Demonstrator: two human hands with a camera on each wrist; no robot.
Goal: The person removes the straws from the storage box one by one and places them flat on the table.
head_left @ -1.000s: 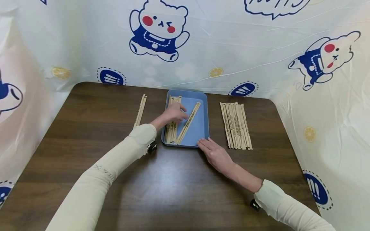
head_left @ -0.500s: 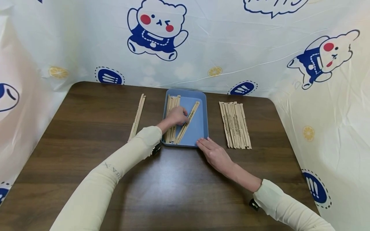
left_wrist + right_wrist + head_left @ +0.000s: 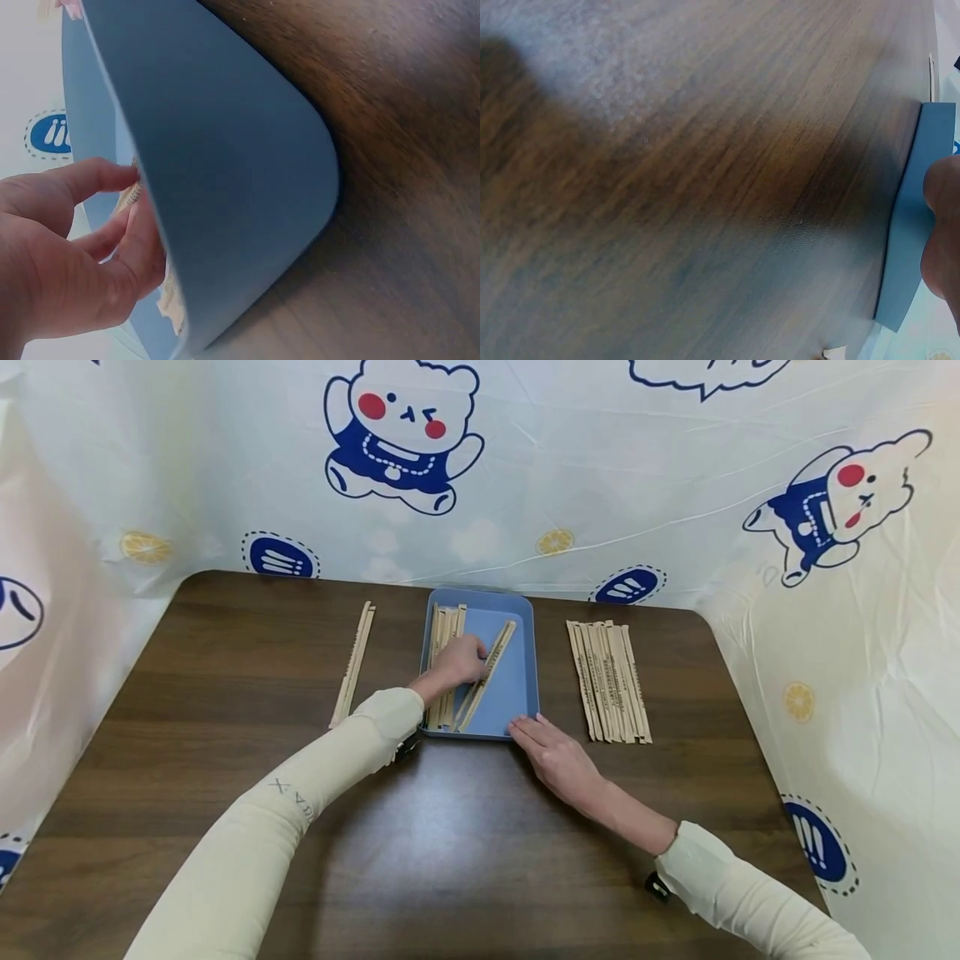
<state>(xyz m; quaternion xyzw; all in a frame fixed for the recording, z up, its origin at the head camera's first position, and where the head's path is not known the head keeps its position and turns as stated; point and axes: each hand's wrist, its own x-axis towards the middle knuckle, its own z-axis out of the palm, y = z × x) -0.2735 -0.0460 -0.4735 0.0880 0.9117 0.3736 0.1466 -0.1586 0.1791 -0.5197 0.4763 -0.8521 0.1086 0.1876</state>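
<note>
In the head view, a blue tray (image 3: pixel 517 693) lies at the middle back of the table. Inside, several paper-wrapped chopsticks (image 3: pixel 448 622) line its left side. A slanted wrapped pair of chopsticks (image 3: pixel 504 639) lies to their right, and my left hand (image 3: pixel 459 664) pinches it near its middle. The left wrist view shows thumb and fingers closing on a printed wrapper (image 3: pixel 133 193) behind the tray wall (image 3: pixel 225 165). With its fingers straight, my right hand (image 3: pixel 558 760) rests against the tray's near right corner; the right wrist view shows its fingers (image 3: pixel 941 259) touching the tray side.
Right of the tray, a row of several wrapped chopsticks (image 3: pixel 609 681) lies on the brown table (image 3: pixel 450 860). One or two more wrapped chopsticks (image 3: pixel 354 664) lie to the left, beside my left sleeve (image 3: pixel 300 802). A printed curtain (image 3: pixel 525 460) hangs behind the table.
My left hand has moved right, from above the left-hand chopsticks to the slanted ones, and has taken hold of them. The right hand stays at the tray corner.
</note>
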